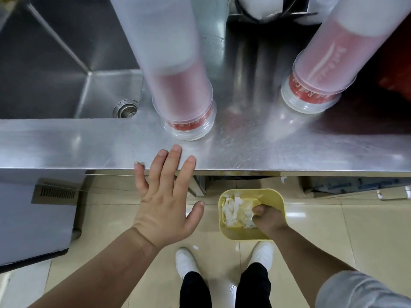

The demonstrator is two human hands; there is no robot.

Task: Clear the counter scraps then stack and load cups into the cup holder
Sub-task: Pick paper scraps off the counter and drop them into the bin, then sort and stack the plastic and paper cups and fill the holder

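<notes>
Two tall stacks of clear plastic cups with red printed bands stand on the steel counter (289, 150): one stack (184, 101) near the middle, the other stack (315, 83) to the right. My left hand (165, 194) is spread flat, its fingertips resting on the counter's front edge just below the middle stack. A small white scrap (142, 162) lies on the edge by the little finger. My right hand (266, 220) is down inside a yellow bin (231, 234) on the floor, its fingers curled at the white paper scraps (233, 212) there.
A steel sink (55, 70) with a round drain (125, 108) fills the left back. A dark red object (393, 83) sits at the far right. Below the counter are a tiled floor, a grey cabinet (33, 218) on the left and small white scraps by my shoes.
</notes>
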